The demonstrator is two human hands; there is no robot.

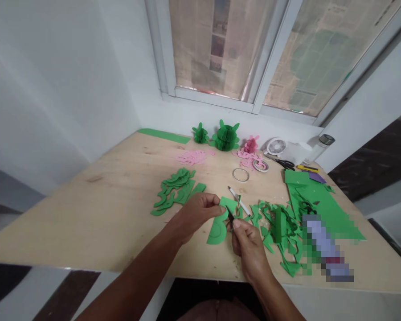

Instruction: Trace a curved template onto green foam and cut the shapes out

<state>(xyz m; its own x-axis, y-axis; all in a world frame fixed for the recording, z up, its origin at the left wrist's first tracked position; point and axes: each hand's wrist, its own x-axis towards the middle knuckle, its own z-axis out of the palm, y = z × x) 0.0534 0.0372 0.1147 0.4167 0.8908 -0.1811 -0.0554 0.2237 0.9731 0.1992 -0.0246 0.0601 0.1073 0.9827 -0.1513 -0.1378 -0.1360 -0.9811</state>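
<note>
My left hand [200, 208] pinches the upper part of a green paper piece [217, 229] with a curved, bumpy edge and a drawn line on it. My right hand [249, 245] is closed round small dark scissors [230, 215]; their blades meet the paper's right edge, and the handles are mostly hidden by my fingers. Left of the paper lies a pile of cut green shapes [175, 187]. A white pen [239, 201] rests just beyond my hands. To the right spreads a heap of green paper scraps [282, 227].
Pink cutouts [194, 157], a roll of tape [260, 166] and a ring [240, 174] lie farther back. Green honeycomb paper figures [225, 136], a pink one [250, 145] and a white fan [276, 146] stand by the wall. Black-handled scissors [287, 164] and a yellow cutter [308, 168] lie right.
</note>
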